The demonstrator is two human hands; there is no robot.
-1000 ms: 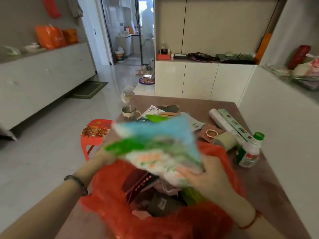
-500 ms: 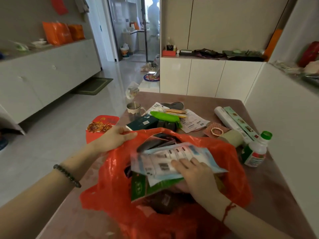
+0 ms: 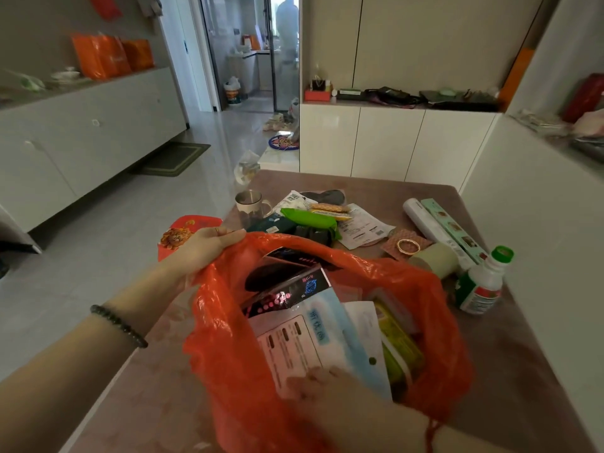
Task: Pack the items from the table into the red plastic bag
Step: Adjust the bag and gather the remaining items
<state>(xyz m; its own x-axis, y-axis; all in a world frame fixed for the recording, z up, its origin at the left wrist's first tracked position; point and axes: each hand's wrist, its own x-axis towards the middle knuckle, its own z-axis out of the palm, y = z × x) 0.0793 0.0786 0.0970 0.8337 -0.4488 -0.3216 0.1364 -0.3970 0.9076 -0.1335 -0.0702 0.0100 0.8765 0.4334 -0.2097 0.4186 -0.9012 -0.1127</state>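
Note:
The red plastic bag (image 3: 228,371) stands open on the brown table (image 3: 496,371) right in front of me. My left hand (image 3: 209,246) grips its far left rim and holds the mouth open. Inside lies a blue and white packet (image 3: 313,338), with a black box (image 3: 287,284) behind it and a yellow-green pack (image 3: 398,348) to its right. My right hand (image 3: 330,390) is blurred; its fingers lie on the near end of the blue and white packet. Beyond the bag lie a green pouch (image 3: 310,219) and a paper slip (image 3: 362,227).
A metal mug (image 3: 250,204) stands at the table's far left. On the right are a green-capped bottle (image 3: 483,286), a tape roll (image 3: 438,258), a gold ring (image 3: 408,246) and long wrap boxes (image 3: 438,223). A red stool (image 3: 183,233) stands left of the table. A white wall (image 3: 539,240) borders the right.
The packets that my right hand held above the bag have gone down into it. My left hand moved from under them to the bag's rim.

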